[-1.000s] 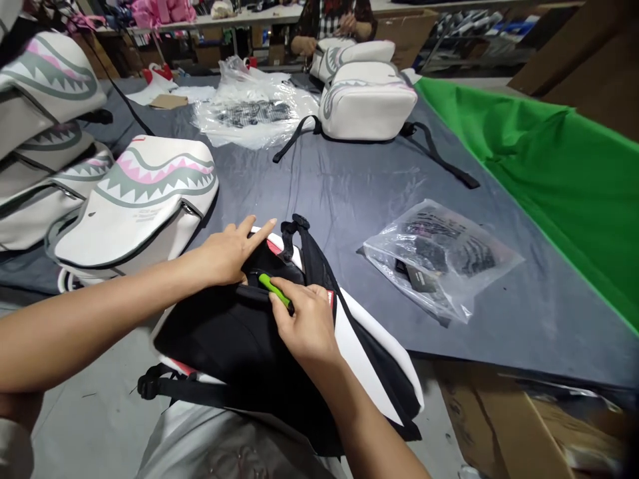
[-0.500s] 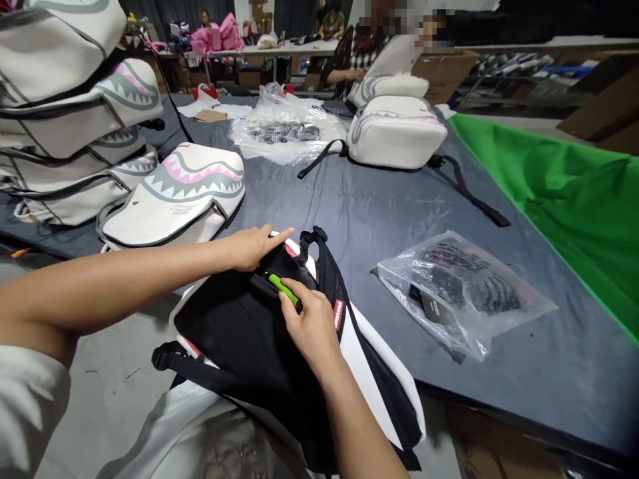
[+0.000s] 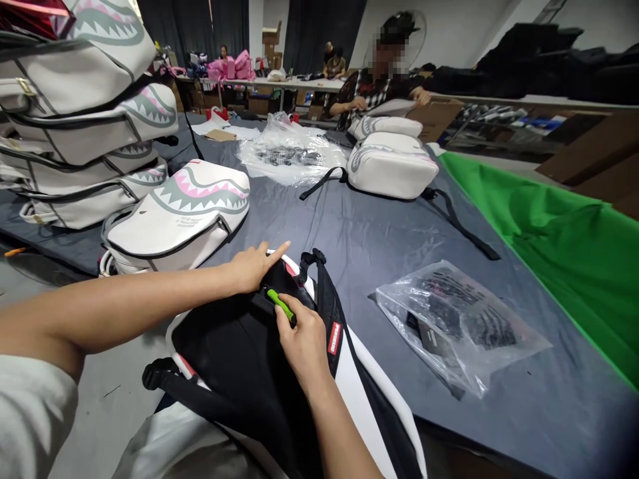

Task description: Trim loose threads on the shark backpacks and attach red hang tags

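A white backpack lies back-side up at the table's near edge, its black back panel (image 3: 239,352) facing me. My left hand (image 3: 254,266) presses on the bag's top end, fingers gripping the panel edge and index finger stretched out. My right hand (image 3: 302,339) is closed on a small green tool (image 3: 279,304) whose tip sits at the panel's top seam. A black carry loop (image 3: 309,261) sticks up beside the hands, and a red label (image 3: 334,338) shows on a strap.
A clear plastic bag of dark items (image 3: 459,322) lies to the right on the grey table (image 3: 359,226). White shark-mouth backpacks (image 3: 180,213) stack up at left, another (image 3: 392,166) further back. Green cloth (image 3: 559,246) covers the right. A person (image 3: 379,86) works at the far end.
The view has tilted upward, showing more of the room. Both hands stay on the bag's top end with the green tool at the same seam.
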The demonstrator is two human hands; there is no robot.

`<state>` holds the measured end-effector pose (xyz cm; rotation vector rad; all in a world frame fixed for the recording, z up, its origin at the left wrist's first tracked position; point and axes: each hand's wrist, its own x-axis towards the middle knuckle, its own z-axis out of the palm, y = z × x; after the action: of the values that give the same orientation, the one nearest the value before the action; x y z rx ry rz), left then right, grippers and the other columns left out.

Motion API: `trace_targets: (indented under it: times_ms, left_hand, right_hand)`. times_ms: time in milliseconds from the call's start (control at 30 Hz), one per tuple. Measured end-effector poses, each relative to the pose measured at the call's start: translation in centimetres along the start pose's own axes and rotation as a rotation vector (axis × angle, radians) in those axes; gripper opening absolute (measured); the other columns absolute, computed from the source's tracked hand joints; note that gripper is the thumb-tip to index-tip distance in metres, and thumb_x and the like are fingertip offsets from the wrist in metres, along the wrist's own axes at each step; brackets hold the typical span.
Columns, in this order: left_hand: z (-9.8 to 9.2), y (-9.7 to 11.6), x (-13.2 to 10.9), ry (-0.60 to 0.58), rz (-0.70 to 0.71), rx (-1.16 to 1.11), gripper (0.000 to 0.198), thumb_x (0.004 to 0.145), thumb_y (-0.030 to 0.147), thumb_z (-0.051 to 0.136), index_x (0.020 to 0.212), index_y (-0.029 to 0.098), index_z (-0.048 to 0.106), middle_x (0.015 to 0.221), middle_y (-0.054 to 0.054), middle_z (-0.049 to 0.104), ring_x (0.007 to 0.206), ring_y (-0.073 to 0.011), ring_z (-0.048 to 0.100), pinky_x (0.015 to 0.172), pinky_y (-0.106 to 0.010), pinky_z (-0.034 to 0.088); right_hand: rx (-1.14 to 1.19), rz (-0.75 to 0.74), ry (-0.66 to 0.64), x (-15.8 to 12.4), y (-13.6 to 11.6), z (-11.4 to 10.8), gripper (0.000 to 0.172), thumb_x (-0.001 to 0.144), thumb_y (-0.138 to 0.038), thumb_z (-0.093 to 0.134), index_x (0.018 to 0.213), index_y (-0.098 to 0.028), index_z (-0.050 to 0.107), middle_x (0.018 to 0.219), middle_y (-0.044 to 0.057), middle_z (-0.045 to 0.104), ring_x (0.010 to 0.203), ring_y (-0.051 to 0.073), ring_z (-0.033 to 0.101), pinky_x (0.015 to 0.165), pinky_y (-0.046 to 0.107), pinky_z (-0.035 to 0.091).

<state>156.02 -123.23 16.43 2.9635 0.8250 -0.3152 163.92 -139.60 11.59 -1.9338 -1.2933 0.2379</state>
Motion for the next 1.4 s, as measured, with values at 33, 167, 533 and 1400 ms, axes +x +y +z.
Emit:
trace_targets:
  times_ms: [33, 167, 533, 1400]
  left_hand:
    - [0.0, -0.3, 0.0, 0.001, 0.027, -0.017, 0.108, 0.077, 0.014, 0.067, 0.155, 0.029, -0.007, 0.135, -0.016, 0.047, 0.107, -0.0285, 0.061, 0.081, -0.034, 0.051]
    - [-0.1, -1.3, -0.2, -0.02, 0.115, -0.068, 0.099, 0.081, 0.014, 0.061, 0.155, 0.029, -0.002, 0.139, -0.015, 0.045, 0.111, -0.0273, 0.061, 0.083, -0.032, 0.05]
    - [0.8, -2.1, 0.5, -0.071, 0.026, -0.22, 0.099, 0.081, 0.024, 0.063, 0.156, 0.026, -0.002, 0.12, -0.013, 0.062, 0.11, -0.0274, 0.063, 0.084, -0.033, 0.05]
    - [1.3, -2.5, 1.9, -0.093, 0.094, -0.27, 0.099, 0.076, 0.017, 0.065, 0.156, 0.019, 0.007, 0.123, -0.02, 0.059, 0.105, -0.0314, 0.065, 0.079, -0.037, 0.053]
  right_hand:
    - [0.004, 0.007, -0.004, 0.1, 0.0, 0.0, 0.027, 0.088, -0.023, 0.053, 0.107, -0.018, 0.071, 0.097, 0.007, 0.076, 0.077, 0.021, 0.07, 0.076, 0.034, 0.054]
    - [0.033, 0.047, -0.031, 0.5, -0.1, 0.1, 0.028, 0.089, -0.028, 0.052, 0.107, -0.019, 0.072, 0.092, 0.005, 0.076, 0.068, 0.019, 0.067, 0.067, 0.031, 0.053]
    - [-0.108, 0.018, -0.084, 1.2, -1.4, -0.3, 0.028, 0.089, -0.028, 0.051, 0.106, -0.019, 0.072, 0.081, 0.004, 0.076, 0.065, 0.019, 0.067, 0.066, 0.031, 0.051]
    - [-0.245, 0.004, -0.102, 1.2, -2.9, 0.7, 0.031, 0.09, -0.013, 0.047, 0.113, -0.018, 0.066, 0.109, 0.008, 0.074, 0.098, 0.023, 0.069, 0.096, 0.044, 0.049]
